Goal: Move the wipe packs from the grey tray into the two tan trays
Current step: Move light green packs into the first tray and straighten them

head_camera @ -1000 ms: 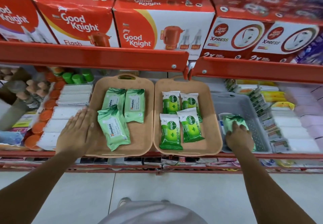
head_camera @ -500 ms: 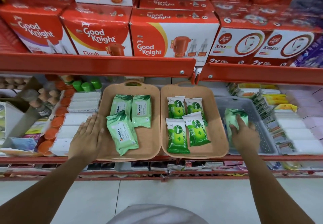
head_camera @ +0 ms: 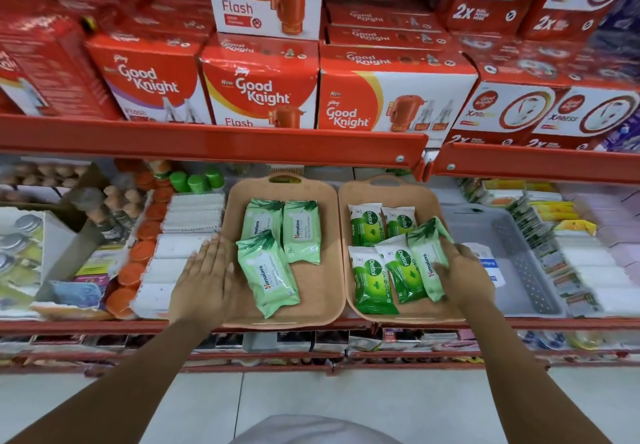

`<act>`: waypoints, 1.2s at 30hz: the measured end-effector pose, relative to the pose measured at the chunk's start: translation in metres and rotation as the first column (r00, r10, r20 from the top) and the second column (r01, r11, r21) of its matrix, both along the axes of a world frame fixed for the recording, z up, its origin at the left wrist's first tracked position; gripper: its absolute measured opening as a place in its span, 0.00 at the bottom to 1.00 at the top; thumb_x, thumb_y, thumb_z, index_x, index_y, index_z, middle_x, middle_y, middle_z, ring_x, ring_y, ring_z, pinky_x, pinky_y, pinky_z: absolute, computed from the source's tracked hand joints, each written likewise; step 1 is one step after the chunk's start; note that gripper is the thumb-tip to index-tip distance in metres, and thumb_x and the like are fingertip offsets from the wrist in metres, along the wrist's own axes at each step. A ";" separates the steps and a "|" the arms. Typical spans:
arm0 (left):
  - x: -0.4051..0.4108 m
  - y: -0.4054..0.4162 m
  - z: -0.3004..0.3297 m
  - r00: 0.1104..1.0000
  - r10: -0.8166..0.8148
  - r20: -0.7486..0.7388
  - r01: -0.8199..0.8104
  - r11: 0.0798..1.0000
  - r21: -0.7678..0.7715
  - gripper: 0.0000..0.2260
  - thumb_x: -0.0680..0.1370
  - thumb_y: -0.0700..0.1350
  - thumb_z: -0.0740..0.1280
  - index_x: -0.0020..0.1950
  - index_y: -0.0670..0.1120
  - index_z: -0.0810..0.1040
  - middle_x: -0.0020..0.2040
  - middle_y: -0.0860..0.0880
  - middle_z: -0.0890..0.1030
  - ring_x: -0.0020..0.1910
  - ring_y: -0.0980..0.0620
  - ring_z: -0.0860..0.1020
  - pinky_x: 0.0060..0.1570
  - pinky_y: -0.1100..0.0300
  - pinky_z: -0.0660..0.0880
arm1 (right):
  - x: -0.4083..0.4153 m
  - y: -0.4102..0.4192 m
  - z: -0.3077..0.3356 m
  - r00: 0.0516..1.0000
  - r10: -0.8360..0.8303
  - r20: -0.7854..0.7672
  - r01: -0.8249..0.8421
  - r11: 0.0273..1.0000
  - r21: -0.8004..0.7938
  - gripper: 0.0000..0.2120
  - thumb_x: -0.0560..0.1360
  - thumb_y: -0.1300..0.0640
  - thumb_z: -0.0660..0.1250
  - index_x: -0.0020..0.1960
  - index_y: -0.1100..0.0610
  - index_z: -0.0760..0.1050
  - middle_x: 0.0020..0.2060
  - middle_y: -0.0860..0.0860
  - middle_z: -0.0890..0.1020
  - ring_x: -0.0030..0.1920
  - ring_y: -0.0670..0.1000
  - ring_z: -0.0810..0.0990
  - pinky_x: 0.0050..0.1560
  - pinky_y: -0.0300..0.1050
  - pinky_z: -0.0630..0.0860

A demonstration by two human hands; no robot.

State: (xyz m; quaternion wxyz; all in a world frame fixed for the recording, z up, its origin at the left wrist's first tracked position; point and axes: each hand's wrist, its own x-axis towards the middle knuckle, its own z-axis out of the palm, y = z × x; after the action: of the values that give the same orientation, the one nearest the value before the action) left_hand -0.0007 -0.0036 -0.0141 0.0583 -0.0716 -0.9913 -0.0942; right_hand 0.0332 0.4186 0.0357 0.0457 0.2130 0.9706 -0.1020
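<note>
My right hand (head_camera: 462,275) is shut on a pale green Himalaya wipe pack (head_camera: 426,256), held tilted over the right side of the right tan tray (head_camera: 360,190). That tray holds several dark green Dettol packs (head_camera: 372,279). The left tan tray (head_camera: 322,291) carries three pale green Himalaya packs (head_camera: 268,272). My left hand (head_camera: 206,279) lies flat and open on the left rim of that tray. The grey tray (head_camera: 526,270) stands to the right, with a white and blue pack (head_camera: 488,263) partly hidden behind my right hand.
A red shelf rail (head_camera: 214,142) overhangs the trays, with red boxes (head_camera: 263,93) stacked above. White packets (head_camera: 183,246) and orange lids (head_camera: 133,270) crowd the left; small stacked packets (head_camera: 568,260) fill the right. Another shelf edge (head_camera: 263,357) lies below, then the tiled floor (head_camera: 311,395).
My right hand has lifted the pale green pack out of the grey tray and carried it left over the right tan tray. My left hand stays on the left tray.
</note>
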 end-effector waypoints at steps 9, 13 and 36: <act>0.001 0.003 -0.001 1.000 0.011 -0.009 -0.011 0.999 0.051 0.29 0.77 0.54 0.40 0.75 0.42 0.54 0.75 0.44 0.59 0.74 0.48 0.55 0.73 0.53 0.49 | 0.004 -0.011 0.007 0.992 -0.052 -0.111 0.059 0.996 0.061 0.28 0.76 0.62 0.65 0.74 0.52 0.64 0.66 0.57 0.75 0.54 0.62 0.80 0.45 0.55 0.80; 0.000 0.004 0.000 1.000 0.018 0.001 -0.018 0.998 0.055 0.30 0.77 0.54 0.39 0.75 0.42 0.54 0.76 0.44 0.59 0.75 0.49 0.55 0.73 0.53 0.49 | 0.003 -0.029 0.022 0.976 -0.036 -0.216 0.044 0.998 0.034 0.22 0.76 0.63 0.64 0.70 0.53 0.70 0.59 0.59 0.80 0.50 0.62 0.80 0.41 0.50 0.78; 0.001 0.012 0.004 0.996 -0.093 0.008 0.093 0.988 -0.120 0.30 0.77 0.54 0.35 0.75 0.39 0.44 0.77 0.42 0.46 0.75 0.46 0.44 0.71 0.54 0.36 | -0.023 -0.202 0.007 0.973 0.232 0.002 -0.230 0.964 -0.131 0.16 0.78 0.51 0.63 0.61 0.59 0.72 0.51 0.57 0.83 0.52 0.58 0.81 0.43 0.47 0.77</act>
State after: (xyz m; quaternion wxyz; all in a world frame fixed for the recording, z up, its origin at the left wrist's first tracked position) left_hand 0.0000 0.0087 -0.0099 0.0482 -0.1210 -0.9908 -0.0371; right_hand 0.0102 0.2163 0.0426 0.0792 0.0958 0.9797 -0.1570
